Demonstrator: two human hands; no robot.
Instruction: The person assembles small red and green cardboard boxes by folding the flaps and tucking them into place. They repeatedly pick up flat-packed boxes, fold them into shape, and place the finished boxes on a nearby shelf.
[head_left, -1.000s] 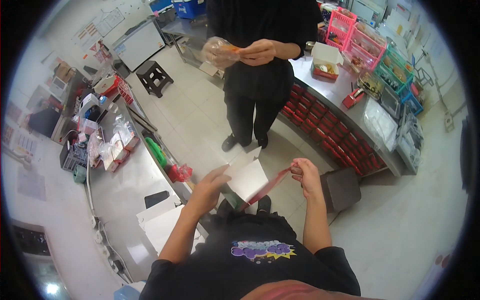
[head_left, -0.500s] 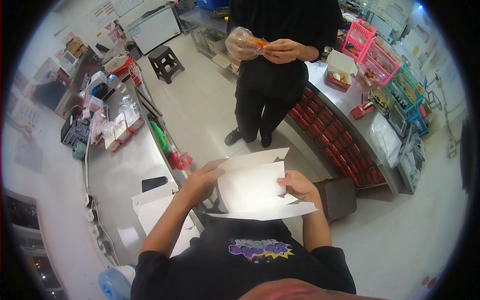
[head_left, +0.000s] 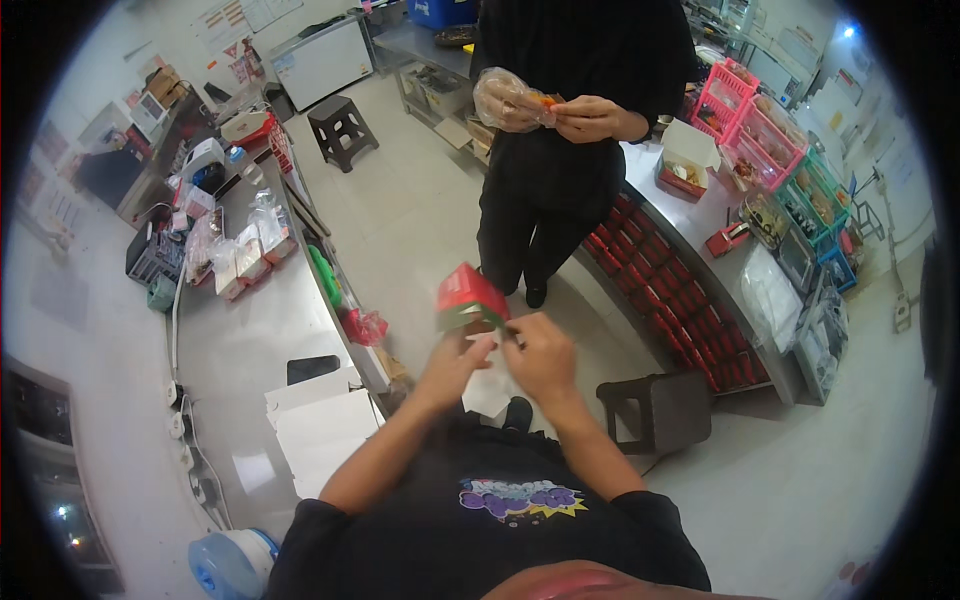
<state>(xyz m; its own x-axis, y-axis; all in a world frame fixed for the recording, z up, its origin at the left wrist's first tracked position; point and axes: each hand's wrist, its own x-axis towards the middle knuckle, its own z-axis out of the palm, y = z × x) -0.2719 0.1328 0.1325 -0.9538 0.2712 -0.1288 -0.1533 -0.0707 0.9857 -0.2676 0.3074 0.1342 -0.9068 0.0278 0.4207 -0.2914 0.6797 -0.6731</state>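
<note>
As the left hand (head_left: 455,368) and right hand (head_left: 540,355) draw together, the red-and-green carton (head_left: 472,292) shows its printed side.

Both hands grip the carton's near edge, though blur hides the exact fingertip contact; it is held in the air above the floor (head_left: 410,225). Half a second ago it was spread wide, white inside up; now its red face shows, so it seems partly folded. Leftward, flat white sheets (head_left: 325,430) lie along the right edge of the surface (head_left: 220,365), with a dark phone (head_left: 313,369) just beyond them. Farther out, a co-worker's hands (head_left: 585,118) hold something orange (head_left: 547,101).
</note>
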